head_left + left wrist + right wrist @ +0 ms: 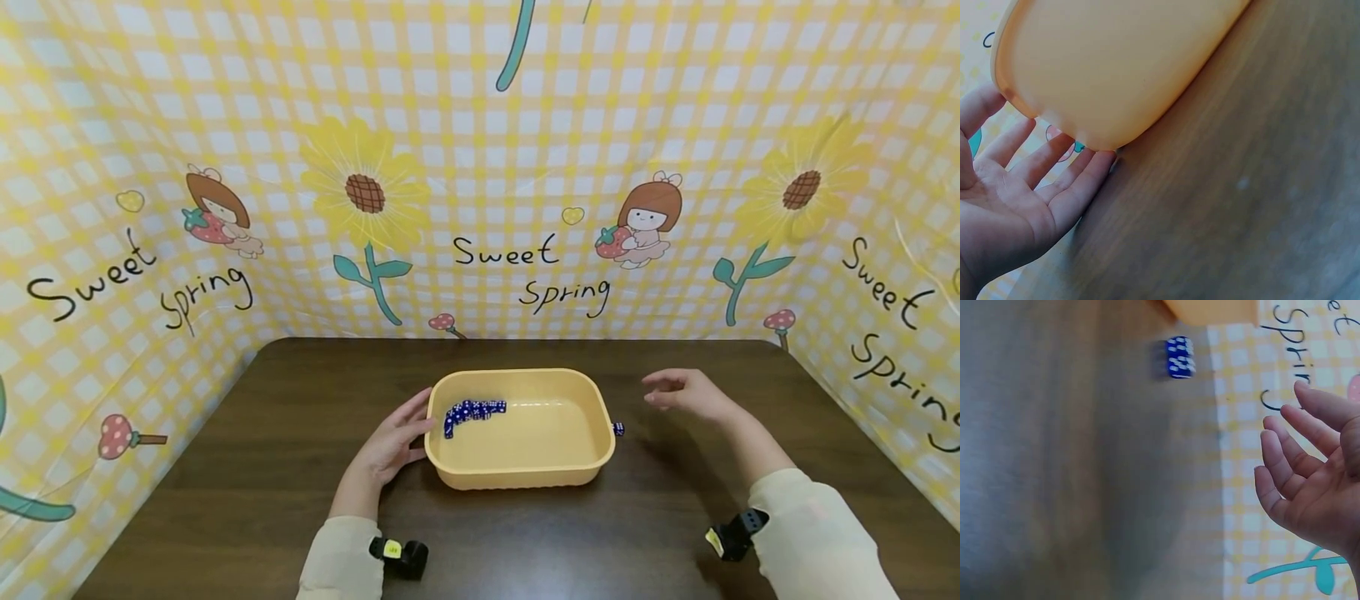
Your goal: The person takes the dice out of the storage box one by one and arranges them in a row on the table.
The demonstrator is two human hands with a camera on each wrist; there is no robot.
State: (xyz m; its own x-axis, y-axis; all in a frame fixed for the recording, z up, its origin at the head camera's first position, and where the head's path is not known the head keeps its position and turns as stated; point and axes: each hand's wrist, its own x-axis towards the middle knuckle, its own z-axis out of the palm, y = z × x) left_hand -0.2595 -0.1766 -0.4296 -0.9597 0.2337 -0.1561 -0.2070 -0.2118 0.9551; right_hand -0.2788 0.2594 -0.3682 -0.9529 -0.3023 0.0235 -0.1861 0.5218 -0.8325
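Observation:
A yellow plastic basin (525, 477) stands on the brown table, with several blue dice (474, 409) with white dots gathered at its left inside. My left hand (393, 439) touches the basin's left end with spread fingertips; in the left wrist view the fingers (1063, 181) reach up to the outer wall. To the right of the basin, my right hand (690, 394) hovers over the table with loosely bent fingers and nothing in them. Between it and the basin, a blue die (618, 429) lies on the table near the right wall; the right wrist view shows this die (1180, 357) too.
The brown wooden table (315, 417) ends at a yellow checked cloth (480, 183) that hangs behind and at both sides. A black camera (405, 558) sits at the left wrist, another black camera (737, 535) at the right.

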